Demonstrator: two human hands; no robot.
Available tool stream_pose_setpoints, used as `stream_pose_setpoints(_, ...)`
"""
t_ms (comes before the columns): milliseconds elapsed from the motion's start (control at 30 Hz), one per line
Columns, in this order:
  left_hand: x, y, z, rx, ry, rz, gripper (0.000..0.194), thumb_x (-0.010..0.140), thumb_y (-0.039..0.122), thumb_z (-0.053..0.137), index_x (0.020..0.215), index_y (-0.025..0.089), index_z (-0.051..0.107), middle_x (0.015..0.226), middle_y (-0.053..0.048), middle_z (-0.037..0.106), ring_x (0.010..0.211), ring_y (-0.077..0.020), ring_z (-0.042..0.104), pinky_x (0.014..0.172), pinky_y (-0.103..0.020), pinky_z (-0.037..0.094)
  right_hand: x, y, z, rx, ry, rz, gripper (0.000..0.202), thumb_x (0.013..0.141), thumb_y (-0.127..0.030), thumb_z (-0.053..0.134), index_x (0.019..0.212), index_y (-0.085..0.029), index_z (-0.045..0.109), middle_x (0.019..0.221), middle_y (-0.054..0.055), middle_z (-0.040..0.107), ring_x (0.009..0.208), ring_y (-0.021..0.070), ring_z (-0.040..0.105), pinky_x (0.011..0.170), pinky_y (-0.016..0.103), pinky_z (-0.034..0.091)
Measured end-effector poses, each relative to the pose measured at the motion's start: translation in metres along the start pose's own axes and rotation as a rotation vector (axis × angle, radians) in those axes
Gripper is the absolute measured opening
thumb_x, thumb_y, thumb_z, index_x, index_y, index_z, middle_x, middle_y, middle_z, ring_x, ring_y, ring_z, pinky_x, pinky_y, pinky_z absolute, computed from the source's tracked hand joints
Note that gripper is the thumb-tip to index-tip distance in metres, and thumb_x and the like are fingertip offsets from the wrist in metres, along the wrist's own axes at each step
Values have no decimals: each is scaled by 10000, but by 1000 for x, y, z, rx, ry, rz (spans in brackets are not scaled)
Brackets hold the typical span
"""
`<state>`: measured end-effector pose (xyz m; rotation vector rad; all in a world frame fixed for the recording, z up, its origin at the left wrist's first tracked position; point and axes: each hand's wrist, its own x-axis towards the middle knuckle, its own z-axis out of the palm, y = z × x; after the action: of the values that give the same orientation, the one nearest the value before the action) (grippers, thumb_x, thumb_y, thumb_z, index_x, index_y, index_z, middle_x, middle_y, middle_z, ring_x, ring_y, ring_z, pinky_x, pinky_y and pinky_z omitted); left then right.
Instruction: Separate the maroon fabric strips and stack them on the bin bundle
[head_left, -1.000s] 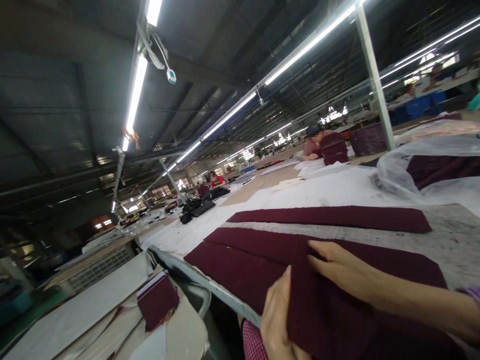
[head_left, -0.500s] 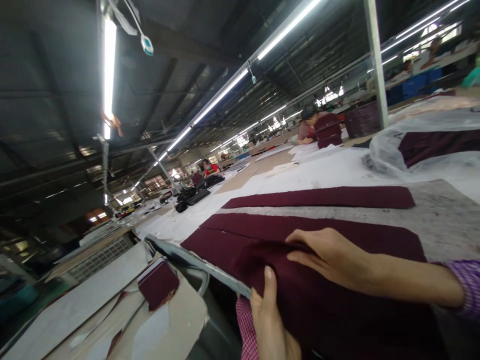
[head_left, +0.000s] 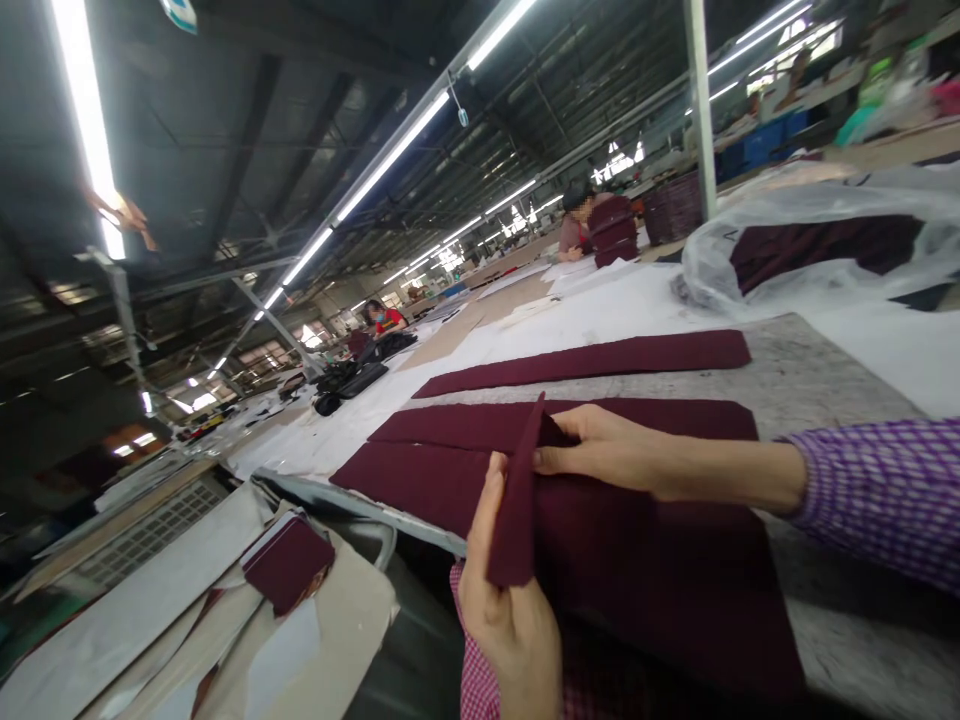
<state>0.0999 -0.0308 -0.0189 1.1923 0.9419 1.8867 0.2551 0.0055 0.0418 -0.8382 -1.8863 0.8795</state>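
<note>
A maroon fabric piece [head_left: 516, 520] stands folded up on its edge between my hands. My left hand [head_left: 514, 625] grips its near end, thumb along the left side and the other fingers partly hidden behind the cloth. My right hand [head_left: 607, 447] pinches the far part of the same piece from the right, its fingertips partly covered by the fold. Below and to the right spreads a wide maroon panel [head_left: 667, 580], reaching the table's near edge. Beyond my hands lie a flat maroon panel [head_left: 652, 412] and a narrow maroon strip [head_left: 600, 362], both on a grey felt-like sheet [head_left: 795, 375].
Clear plastic wrap [head_left: 705, 265] with dark cloth inside lies at the right. At the lower left, a side surface [head_left: 352, 600] carries a small stack of maroon pieces [head_left: 289, 562] and scraps. Two people work farther along the long table, near a maroon stack [head_left: 615, 230] and black cloth [head_left: 349, 380].
The cloth edge between my hands has been lifted and now stands upright as a fold. My right hand has moved left and up in the view, and the scene has shifted left.
</note>
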Motion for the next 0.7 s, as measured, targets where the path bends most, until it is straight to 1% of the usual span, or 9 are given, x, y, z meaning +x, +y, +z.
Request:
stream_pose_setpoints(67, -1, 2, 1, 69, -11, 39, 512, 856, 343, 776, 1346, 261, 651, 1372, -73, 683, 1354, -247, 574, 1187, -344, 411, 1, 3, -1, 3, 6, 55, 267, 985, -371, 553, 1013, -134, 672, 954, 105, 744, 795, 235, 696, 695, 336, 573)
stream_pose_setpoints(200, 6, 2, 0, -152, -12, -421, 550, 907, 426, 683, 1423, 255, 592, 1282, -102, 729, 1191, -287, 689, 1046, -413, 553, -1, 11, -4, -458, 42, -354, 212, 967, -279, 545, 1002, -145, 704, 963, 113, 724, 863, 247, 667, 822, 393, 523)
stream_pose_setpoints(267, 9, -2, -5, -32, -111, -223, 407, 927, 393, 662, 1305, 245, 697, 1240, -90, 749, 1203, -275, 683, 1098, -400, 515, -2, 13, -3, -361, -6, -306, 227, 970, -268, 535, 1057, -133, 695, 1014, 116, 732, 901, 243, 676, 809, 368, 532)
stream_pose_setpoints(367, 7, -13, -11, 258, -316, 392, 313, 922, 267, 682, 1222, 316, 757, 1355, -35, 697, 1369, -244, 560, 1222, -364, 364, -3, 14, 3, -133, -17, -123, 286, 1031, -324, 474, 1039, -98, 650, 950, 104, 739, 816, 214, 695, 689, 300, 560)
stream_pose_setpoints(433, 5, -19, -12, 213, -246, 376, 451, 933, 258, 669, 1369, 374, 649, 1468, -14, 611, 1403, -232, 522, 1198, -347, 400, -5, 14, 6, -199, -11, -152, 294, 1033, -339, 477, 1051, -101, 648, 958, 112, 736, 810, 224, 692, 715, 328, 566)
stream_pose_setpoints(533, 6, -21, -12, 4, -138, 3, 492, 971, 341, 609, 1461, 337, 562, 1431, -65, 639, 1272, -245, 640, 1022, -331, 568, -6, 12, 8, -400, -15, -316, 245, 981, -305, 539, 1066, -129, 687, 1008, 135, 734, 881, 265, 684, 849, 432, 545)
stream_pose_setpoints(567, 8, -21, -14, 18, -191, 35, 446, 973, 337, 603, 1418, 316, 613, 1382, -73, 675, 1247, -250, 658, 1019, -341, 572, -6, 11, 8, -385, -11, -328, 248, 982, -293, 527, 1083, -137, 691, 1020, 133, 736, 904, 267, 687, 866, 438, 546)
stream_pose_setpoints(633, 13, -20, -18, 180, -312, 354, 390, 944, 259, 643, 1326, 319, 692, 1364, -54, 688, 1311, -251, 611, 1136, -369, 482, -5, 10, 7, -206, -10, -223, 284, 1022, -290, 462, 1114, -132, 679, 1030, 121, 740, 935, 250, 698, 830, 385, 573)
stream_pose_setpoints(700, 17, -20, -23, 300, -300, 548, 409, 920, 203, 673, 1302, 345, 705, 1415, -25, 653, 1389, -242, 537, 1206, -364, 394, -4, 10, 8, -110, 17, -106, 293, 1039, -306, 461, 1132, -113, 661, 1018, 114, 743, 901, 231, 707, 760, 335, 583)
